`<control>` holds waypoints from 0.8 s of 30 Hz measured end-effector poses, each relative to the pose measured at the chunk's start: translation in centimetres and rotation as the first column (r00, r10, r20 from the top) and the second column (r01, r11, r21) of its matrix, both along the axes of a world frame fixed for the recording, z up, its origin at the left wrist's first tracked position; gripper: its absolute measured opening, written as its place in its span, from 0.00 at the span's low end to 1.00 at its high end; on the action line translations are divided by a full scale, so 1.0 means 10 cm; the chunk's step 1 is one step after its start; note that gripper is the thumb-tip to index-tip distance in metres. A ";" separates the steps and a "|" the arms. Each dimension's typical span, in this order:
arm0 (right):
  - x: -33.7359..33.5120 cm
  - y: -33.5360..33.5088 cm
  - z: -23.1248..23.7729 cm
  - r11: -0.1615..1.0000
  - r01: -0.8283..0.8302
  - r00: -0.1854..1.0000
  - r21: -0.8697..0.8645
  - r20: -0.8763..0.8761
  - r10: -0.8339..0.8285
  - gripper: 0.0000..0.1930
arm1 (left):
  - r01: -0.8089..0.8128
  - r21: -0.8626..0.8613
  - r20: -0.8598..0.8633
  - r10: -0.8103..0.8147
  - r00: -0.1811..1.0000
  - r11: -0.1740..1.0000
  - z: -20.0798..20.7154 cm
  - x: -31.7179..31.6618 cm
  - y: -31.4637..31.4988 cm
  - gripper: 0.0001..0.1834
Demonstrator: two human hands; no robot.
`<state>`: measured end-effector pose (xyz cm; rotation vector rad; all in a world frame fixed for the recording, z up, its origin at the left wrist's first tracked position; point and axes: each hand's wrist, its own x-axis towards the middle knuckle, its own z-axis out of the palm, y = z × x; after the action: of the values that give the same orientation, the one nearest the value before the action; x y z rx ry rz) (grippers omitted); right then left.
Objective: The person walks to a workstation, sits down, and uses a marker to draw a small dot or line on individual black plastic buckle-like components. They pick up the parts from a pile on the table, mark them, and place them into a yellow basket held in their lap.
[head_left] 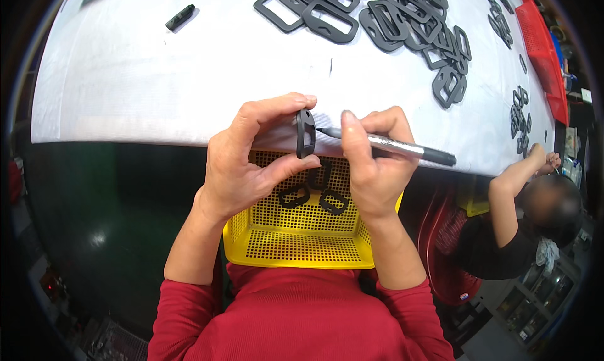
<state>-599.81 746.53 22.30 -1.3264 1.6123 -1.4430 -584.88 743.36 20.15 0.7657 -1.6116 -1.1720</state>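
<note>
In the head view, the left hand pinches a small black frame piece on edge between thumb and fingers, holding it upright just above the near edge of the white table. The right hand is closed around a black marker, whose tip touches or nearly touches the side of the frame piece; the marker's body points away to the right. Directly below both hands sits a yellow mesh basket, resting against the person's red-sleeved lap, with a few black frame pieces lying on its floor. Farther back on the table, a heap of similar black frames spreads toward the right, and a small dark cap-like object lies alone to the left. A red tray stands along the table's right edge. At the lower right another person's arm reaches up to the table edge.
</note>
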 end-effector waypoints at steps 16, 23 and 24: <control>-0.16 0.08 0.25 0.973 -0.123 0.684 0.197 0.727 -0.061 0.12 | 0.121 -0.017 -0.124 -0.122 0.985 0.992 0.21 -0.18 -0.05 0.37; -0.17 0.14 0.16 0.982 0.000 0.961 0.191 0.272 -0.052 0.14 | 0.074 -0.017 -0.114 -0.076 0.991 0.997 0.12 -0.11 -0.05 0.31; -0.21 0.15 0.14 0.987 0.042 0.997 0.155 0.064 -0.052 0.14 | 0.077 -0.013 -0.112 -0.078 0.991 0.997 0.11 -0.10 -0.03 0.31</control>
<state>-601.90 748.00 23.65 -1.1474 1.6841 -1.3465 -585.84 743.04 21.24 0.6247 -1.5636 -1.2403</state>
